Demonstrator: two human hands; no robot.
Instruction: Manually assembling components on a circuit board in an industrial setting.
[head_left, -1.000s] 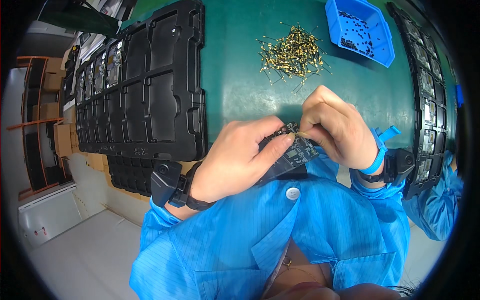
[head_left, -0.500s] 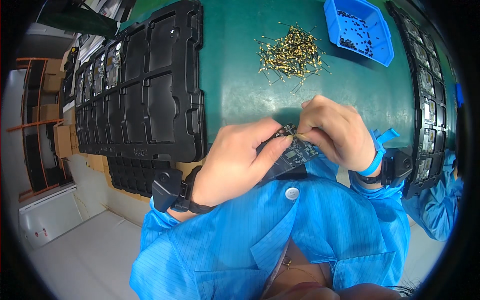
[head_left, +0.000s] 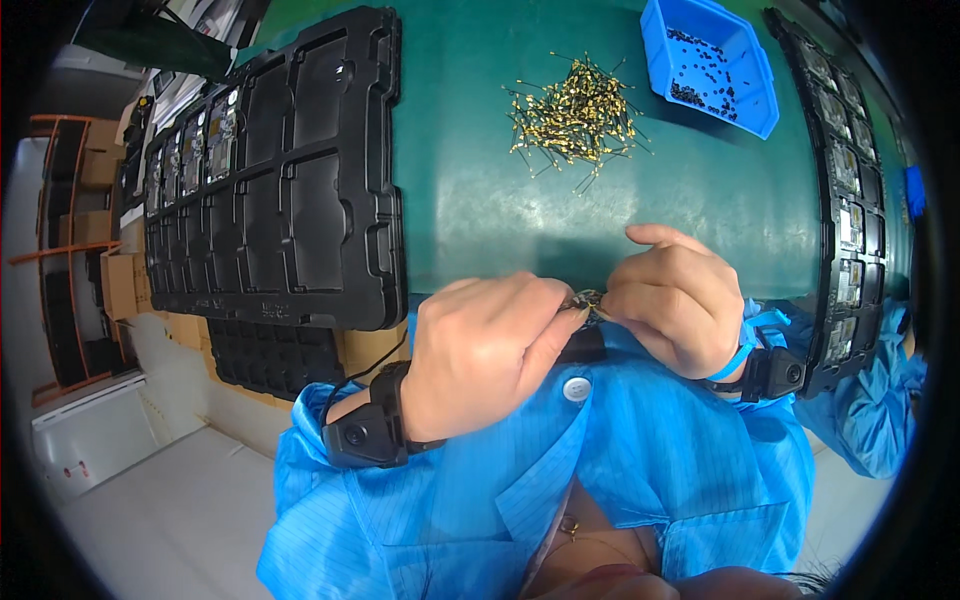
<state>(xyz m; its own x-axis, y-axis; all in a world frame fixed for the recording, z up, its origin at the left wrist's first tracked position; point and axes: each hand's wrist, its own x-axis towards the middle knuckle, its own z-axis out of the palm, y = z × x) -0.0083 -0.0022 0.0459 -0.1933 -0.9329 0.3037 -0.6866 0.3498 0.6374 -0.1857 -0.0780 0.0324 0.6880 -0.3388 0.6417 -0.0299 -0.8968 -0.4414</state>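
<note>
Close to my chest, at the near edge of the table, I hold a dark circuit board [head_left: 590, 304] that is now seen almost edge-on. My left hand [head_left: 500, 345] pinches one end of it between thumb and curled fingers. At the other end, the thumb and fingertips of my right hand [head_left: 675, 305] are closed together on or right against the board's edge. Whether a small part sits between those right fingertips is hidden. Most of the board's face is out of sight behind my fingers.
Beyond my hands, short black cables with gold ends lie in a pile [head_left: 575, 115] on the green table [head_left: 480, 230]. A blue bin [head_left: 735, 75] holds small black parts. Black trays with boards stand at left [head_left: 320, 190] and right [head_left: 825, 180]. A blue sleeve [head_left: 870, 410] shows at far right.
The board has tipped from showing its face to nearly edge-on. Both hands have turned with it and sunk slightly toward me, and my left wrist has rolled and lowered.
</note>
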